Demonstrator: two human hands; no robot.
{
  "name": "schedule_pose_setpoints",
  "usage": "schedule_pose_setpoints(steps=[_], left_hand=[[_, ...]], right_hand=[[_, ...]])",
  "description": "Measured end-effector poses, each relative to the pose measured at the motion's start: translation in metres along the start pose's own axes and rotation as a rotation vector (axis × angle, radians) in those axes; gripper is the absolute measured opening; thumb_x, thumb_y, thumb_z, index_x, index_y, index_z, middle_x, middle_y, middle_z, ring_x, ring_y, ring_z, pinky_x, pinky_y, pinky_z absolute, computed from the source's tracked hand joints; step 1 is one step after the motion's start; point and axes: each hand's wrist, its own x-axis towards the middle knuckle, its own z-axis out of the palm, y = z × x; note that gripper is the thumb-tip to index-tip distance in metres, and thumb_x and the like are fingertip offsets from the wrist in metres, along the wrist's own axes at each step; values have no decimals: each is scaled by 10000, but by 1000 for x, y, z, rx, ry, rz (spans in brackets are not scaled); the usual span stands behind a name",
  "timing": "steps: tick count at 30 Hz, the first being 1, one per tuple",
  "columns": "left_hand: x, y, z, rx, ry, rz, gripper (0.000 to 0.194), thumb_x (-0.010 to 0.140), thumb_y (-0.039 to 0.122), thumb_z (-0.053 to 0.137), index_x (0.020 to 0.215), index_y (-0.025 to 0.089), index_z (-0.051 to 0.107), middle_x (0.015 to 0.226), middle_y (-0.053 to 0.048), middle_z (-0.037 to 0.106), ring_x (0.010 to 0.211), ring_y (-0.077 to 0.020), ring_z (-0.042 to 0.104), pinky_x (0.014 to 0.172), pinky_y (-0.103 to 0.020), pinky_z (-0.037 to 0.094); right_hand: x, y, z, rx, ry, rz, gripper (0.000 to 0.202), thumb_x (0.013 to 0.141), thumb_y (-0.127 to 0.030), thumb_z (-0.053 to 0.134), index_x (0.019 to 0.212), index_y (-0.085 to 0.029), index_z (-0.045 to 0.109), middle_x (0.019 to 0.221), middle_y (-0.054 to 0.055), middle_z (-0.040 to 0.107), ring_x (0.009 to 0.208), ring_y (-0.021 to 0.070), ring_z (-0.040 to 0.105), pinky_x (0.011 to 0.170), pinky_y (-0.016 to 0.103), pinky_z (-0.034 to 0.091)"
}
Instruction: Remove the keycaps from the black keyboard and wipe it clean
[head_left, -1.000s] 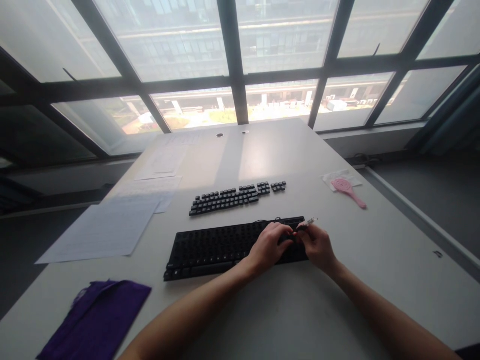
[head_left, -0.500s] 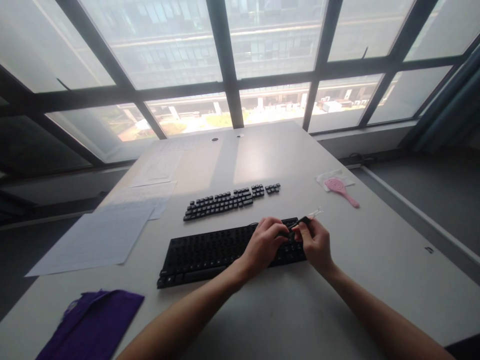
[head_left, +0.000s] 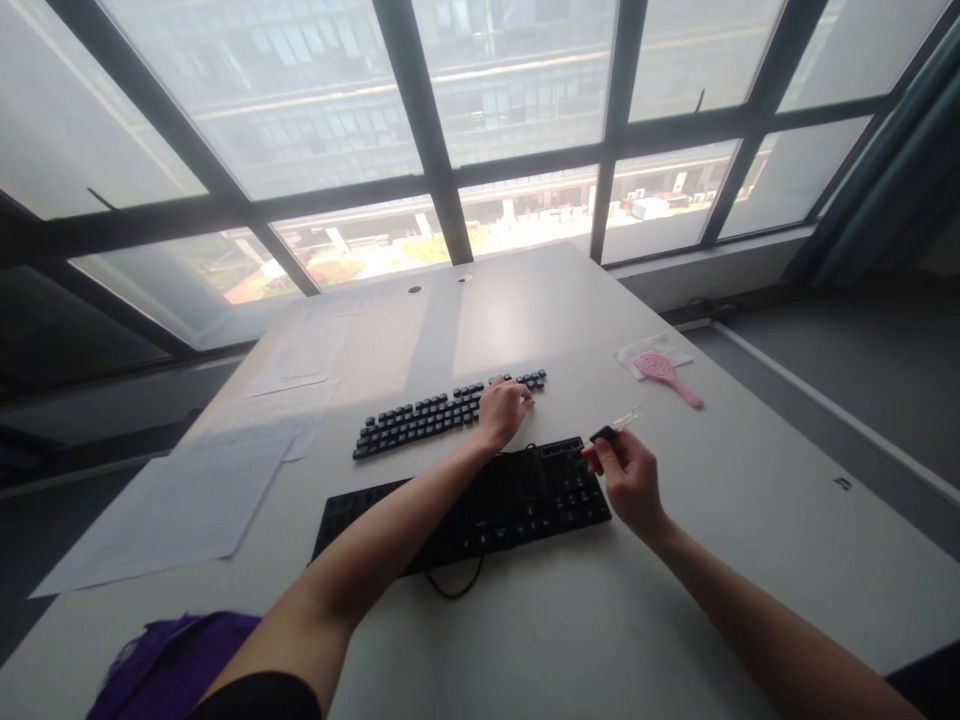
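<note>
A black keyboard (head_left: 540, 500) lies on the white table, with many key positions bare of caps. Behind it, loose black keycaps (head_left: 409, 422) are laid out in rows. My left hand (head_left: 504, 410) is over the right part of these rows, fingers curled together; whatever is between the fingertips is hidden. My right hand (head_left: 630, 475) grips a keycap puller (head_left: 603, 434) with a black body and thin wire ends, held above the keyboard's right end. My left forearm covers part of the keyboard.
A pink hairbrush (head_left: 660, 370) rests on a clear plastic wrapper (head_left: 679, 350) at the right. Paper sheets (head_left: 180, 510) spread along the left. Purple cloth (head_left: 172, 660) lies front left. A black cable (head_left: 455, 597) loops out in front of the keyboard.
My left hand has moved from beside the puller, over the keyboard, forward and left to the laid-out keycaps. My right hand stays nearly in place with the puller. The view has shifted slightly.
</note>
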Motion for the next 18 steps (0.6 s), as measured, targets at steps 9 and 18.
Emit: schedule_pose_setpoints(steps=[9, 18], left_hand=[[2, -1, 1, 45, 6, -34, 52, 857, 257, 711, 847, 224, 750, 996, -58, 695, 976, -248, 563, 892, -359, 442], [-1, -1, -6, 46, 34, -27, 57, 860, 243, 697, 887, 228, 745, 1012, -49, 692, 973, -238, 568, 935, -364, 448]], right_hand=[[8, -5, -7, 33, 17, -10, 223, 970, -332, 572, 810, -182, 615, 656, 4, 628, 552, 145, 560, 561, 277, 454], [9, -4, -9, 32, -35, -14, 248, 965, -347, 571, 789, -180, 624, 618, -2, 608, 552, 149, 559, 564, 284, 460]])
